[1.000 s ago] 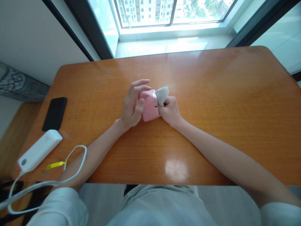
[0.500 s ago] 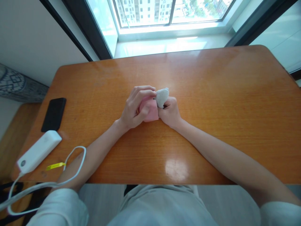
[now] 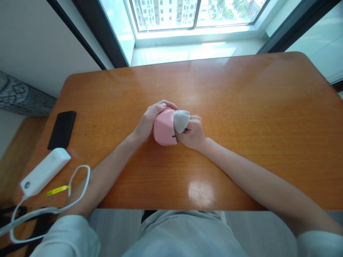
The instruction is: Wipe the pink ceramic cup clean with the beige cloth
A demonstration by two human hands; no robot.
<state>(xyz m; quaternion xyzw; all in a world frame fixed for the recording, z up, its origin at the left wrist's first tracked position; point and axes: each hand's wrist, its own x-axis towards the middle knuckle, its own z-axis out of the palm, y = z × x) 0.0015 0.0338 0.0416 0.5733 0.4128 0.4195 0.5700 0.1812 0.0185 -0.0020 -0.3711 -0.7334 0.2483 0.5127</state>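
Over the brown wooden counter (image 3: 241, 157), the right hand (image 3: 193, 132) has its fingers closed on a pale grey cloth (image 3: 181, 120) against a smooth, faceted pink object (image 3: 163, 129), its far side cupped in the curled fingers of the left hand (image 3: 152, 115). The work seems unfinished, both things in hand; how much is left, I cannot tell.

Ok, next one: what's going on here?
A person at a wooden table has both hands on the work. The left hand holds a pink object around its left and far sides. The right hand is closed at a light grey, soft-looking piece, which sits against the pink object's right side; exactly how the two meet is hidden. Off to the left lie a black phone-like slab and a white box with a cable.
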